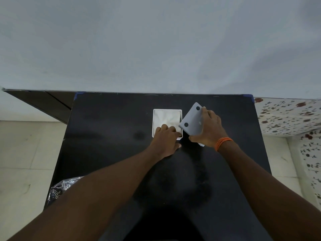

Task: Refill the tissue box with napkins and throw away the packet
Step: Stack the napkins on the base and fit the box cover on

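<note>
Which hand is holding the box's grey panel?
The right hand, with the orange wristband, grips the grey panel; the left hand presses the napkins.

On the desk [112, 153], napkins [166, 117] lie in the tissue box [153, 122], its lid [192, 120] just right, and a packet [60, 187] sits at the near-left edge.

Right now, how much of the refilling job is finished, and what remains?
Napkins already fill the open white tissue box, the left hand pressing on them. The right hand holds the grey lid tilted beside the box, not yet fitted. The plastic packet lies at the table's left edge, not yet thrown away.
</note>
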